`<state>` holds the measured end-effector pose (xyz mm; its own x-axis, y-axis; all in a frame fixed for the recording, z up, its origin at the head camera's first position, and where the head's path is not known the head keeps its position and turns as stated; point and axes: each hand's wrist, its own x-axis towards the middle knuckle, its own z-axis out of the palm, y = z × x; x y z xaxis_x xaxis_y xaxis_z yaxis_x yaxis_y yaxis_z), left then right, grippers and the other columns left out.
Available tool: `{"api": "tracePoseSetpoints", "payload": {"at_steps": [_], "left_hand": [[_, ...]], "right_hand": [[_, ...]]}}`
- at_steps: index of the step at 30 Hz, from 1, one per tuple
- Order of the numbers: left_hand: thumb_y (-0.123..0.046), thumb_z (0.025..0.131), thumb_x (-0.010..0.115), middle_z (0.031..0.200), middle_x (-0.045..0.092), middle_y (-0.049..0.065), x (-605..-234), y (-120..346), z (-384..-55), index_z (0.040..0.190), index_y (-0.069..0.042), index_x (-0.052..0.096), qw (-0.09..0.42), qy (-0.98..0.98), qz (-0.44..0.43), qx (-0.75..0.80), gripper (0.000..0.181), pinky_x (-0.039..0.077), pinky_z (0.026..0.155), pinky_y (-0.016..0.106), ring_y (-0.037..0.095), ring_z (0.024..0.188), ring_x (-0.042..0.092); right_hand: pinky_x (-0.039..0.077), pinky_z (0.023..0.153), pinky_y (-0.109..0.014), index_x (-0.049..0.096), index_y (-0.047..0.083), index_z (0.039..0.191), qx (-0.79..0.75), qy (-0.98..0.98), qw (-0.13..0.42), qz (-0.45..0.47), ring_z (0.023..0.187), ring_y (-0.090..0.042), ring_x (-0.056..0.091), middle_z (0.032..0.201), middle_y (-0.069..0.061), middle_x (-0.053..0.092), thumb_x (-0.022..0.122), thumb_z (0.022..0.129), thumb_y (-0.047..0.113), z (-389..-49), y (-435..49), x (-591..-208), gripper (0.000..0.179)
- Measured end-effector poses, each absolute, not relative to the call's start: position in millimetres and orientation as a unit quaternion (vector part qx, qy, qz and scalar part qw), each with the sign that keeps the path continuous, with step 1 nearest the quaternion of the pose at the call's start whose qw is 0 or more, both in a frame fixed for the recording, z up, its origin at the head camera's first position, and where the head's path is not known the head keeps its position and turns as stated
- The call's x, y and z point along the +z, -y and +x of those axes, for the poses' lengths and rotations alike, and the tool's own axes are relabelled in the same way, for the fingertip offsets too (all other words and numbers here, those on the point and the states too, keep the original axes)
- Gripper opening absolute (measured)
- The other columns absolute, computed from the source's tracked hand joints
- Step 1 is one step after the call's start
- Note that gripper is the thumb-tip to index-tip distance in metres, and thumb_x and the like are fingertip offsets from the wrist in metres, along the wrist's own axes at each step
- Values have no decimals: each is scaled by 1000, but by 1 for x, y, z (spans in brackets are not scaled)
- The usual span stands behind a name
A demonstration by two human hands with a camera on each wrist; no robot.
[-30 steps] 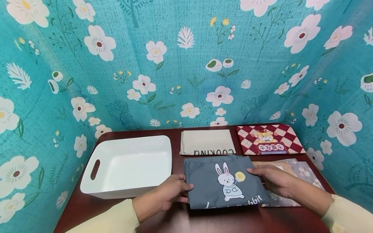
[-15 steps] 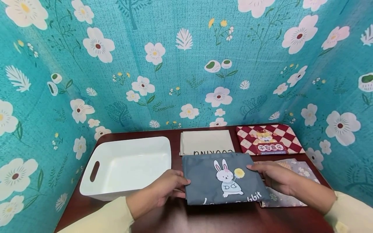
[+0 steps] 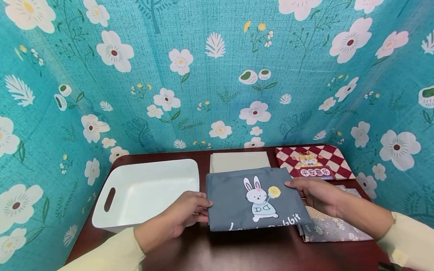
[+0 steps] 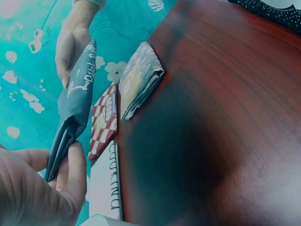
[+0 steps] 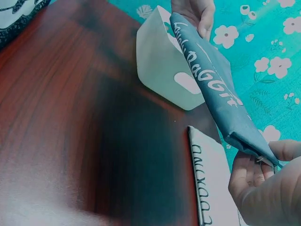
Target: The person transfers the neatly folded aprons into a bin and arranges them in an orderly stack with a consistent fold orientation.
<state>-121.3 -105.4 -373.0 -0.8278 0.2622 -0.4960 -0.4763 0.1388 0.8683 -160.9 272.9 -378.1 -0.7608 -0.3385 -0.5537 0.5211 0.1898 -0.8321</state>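
A dark grey folded cloth, printed with a white rabbit and the lettering "Lovely Rabbit", is held up over the table. My left hand pinches its left edge, thumb on top and fingers below. On the opposite side, my right hand grips the right edge the same way. Both wrist views show the cloth raised, with a dark shadow on the table under it. Behind it lies a folded cream cloth, whose "COOKING" lettering shows in the left wrist view. A white bin with a handle hole stands left of my left hand.
A red-and-cream checked folded cloth with a cartoon animal lies at the back right. In front of it rests a grey floral folded cloth, partly hidden by my right hand. A blue floral curtain encloses the dark red table.
Both hands have carried the grey cloth up and a little to the left, toward the bin. It now covers the cream cloth's lettering in the head view, and more of the floral cloth's front shows.
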Motion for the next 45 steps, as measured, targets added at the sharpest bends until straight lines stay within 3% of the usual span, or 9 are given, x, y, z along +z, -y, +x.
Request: {"api": "tracePoseSetpoints", "payload": {"at_steps": [14,26,31,45], "left_hand": [[-13,95,62,87,73,3,-355,131,-125,124,6,64,254,-719,-87,641,35,61,76,29,15,78,68],[-14,90,59,86,70,5,-359,143,-121,111,1,70,193,-728,-154,640,28,57,74,29,18,78,65],[-16,90,58,88,69,4,-358,150,-121,117,3,68,175,-733,-167,636,34,54,76,29,18,80,65],[-19,96,53,94,66,1,-349,177,-123,130,7,58,179,-717,-183,648,43,48,83,30,15,88,62]], "right_hand": [[60,89,-32,56,3,132,-643,-689,331,46,97,-17,74,108,-2,78,59,104,33,-170,-249,-361,41],[61,88,-35,51,-1,134,-651,-682,332,30,96,-19,76,107,-5,79,59,103,31,-178,-221,-344,45],[61,89,-34,55,0,131,-655,-681,327,20,96,-18,76,105,-4,79,60,103,30,-180,-209,-343,41],[60,89,-32,61,0,118,-680,-657,327,10,93,-16,72,100,-3,77,59,101,17,-191,-182,-338,25]]}}
